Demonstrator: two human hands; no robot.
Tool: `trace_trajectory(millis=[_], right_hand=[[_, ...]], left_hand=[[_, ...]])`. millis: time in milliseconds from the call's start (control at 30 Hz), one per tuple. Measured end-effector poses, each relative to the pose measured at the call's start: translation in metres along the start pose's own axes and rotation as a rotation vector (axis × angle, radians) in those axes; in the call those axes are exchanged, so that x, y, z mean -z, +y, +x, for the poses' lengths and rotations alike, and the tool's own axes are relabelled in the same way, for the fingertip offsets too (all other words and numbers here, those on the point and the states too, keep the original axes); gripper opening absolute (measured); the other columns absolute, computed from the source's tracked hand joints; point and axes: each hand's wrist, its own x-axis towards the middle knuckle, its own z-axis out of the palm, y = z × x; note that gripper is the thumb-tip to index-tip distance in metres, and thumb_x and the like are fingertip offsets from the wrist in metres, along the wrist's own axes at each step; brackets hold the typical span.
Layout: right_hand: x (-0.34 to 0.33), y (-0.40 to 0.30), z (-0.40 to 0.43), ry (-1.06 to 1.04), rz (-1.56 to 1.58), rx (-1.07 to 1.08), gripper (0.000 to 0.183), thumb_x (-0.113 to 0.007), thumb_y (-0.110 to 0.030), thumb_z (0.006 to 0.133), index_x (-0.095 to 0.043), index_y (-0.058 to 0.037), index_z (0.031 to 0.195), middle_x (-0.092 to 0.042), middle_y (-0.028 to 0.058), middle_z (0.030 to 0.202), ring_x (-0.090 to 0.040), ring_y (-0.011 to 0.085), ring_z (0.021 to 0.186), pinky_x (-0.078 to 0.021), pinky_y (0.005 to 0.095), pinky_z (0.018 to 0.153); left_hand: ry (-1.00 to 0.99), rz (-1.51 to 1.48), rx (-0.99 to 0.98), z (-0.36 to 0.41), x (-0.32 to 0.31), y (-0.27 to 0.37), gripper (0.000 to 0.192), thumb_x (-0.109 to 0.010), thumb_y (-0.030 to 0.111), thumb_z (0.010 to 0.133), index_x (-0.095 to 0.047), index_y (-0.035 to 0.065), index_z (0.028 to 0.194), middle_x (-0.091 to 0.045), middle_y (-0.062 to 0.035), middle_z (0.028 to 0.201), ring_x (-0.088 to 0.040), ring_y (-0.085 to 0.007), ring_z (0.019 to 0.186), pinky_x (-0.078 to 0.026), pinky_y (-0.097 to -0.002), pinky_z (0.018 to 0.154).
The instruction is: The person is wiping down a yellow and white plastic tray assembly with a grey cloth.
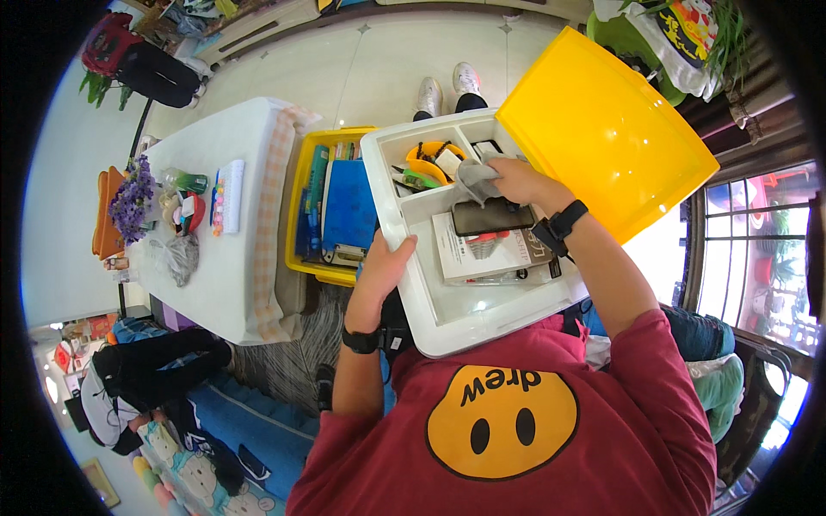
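A white compartment tray point(423, 322) lies tilted before me, close to my shirt. My left hand point(386, 271) grips its left rim, thumb on top. My right hand point(521, 184) pinches a soft grey piece, seemingly cloth point(479, 180), over the tray's inner divider. Under that hand a dark smartphone point(493, 217) lies on a book point(461, 248) in the large compartment. In the far left compartment are yellow-orange cups point(427, 171) with dark beads point(426, 155) and a green-handled tool point(419, 180). The far right compartment is partly hidden by my right hand.
A yellow lid point(606, 129) slants up at the right. On the left, a yellow bin point(293, 238) holds books and a blue clipboard point(352, 206). Beyond it is a cloth-covered table point(213, 284) with purple flowers point(131, 200). Other people stand at far left and lower left.
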Motion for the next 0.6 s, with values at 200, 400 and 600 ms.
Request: trace_trajectory(millis=[200,400,600], right_hand=[[-0.001,0.0,-0.005,0.071,-0.093,0.114,0.026,-0.062,-0.012,0.088,-0.064,0.0018,0.109,-0.068,0.0252,0.111,-0.065,0.0429,0.105,-0.0506,0.0484,0.09],[-0.011,-0.009,-0.017,0.071,-0.176,0.071,0.022,-0.062,-0.009,0.086,-0.064,0.0004,0.107,-0.068,0.0256,0.108,-0.065,0.0437,0.103,-0.0508,0.0497,0.089],[-0.011,-0.03,-0.028,-0.018,-0.208,0.061,0.036,-0.064,-0.007,0.085,-0.06,0.0022,0.119,-0.067,0.0254,0.115,-0.063,0.0446,0.108,-0.0503,0.0501,0.093]], left_hand=[[0.023,-0.058,-0.045,-0.008,-0.001,-0.005,0.06,-0.068,0.024,0.094,-0.045,-0.0075,0.14,-0.064,-0.0216,0.127,-0.064,-0.0272,0.113,-0.05,-0.0361,0.096],[-0.052,-0.028,-0.047,0.004,-0.002,0.008,0.054,-0.063,0.023,0.096,-0.048,-0.0073,0.139,-0.064,-0.018,0.127,-0.062,-0.0229,0.111,-0.049,-0.0343,0.096],[-0.036,-0.034,-0.052,0.012,0.0,-0.007,0.05,-0.063,0.023,0.096,-0.052,-0.0065,0.134,-0.067,-0.0159,0.118,-0.064,-0.0208,0.101,-0.051,-0.0343,0.089]])
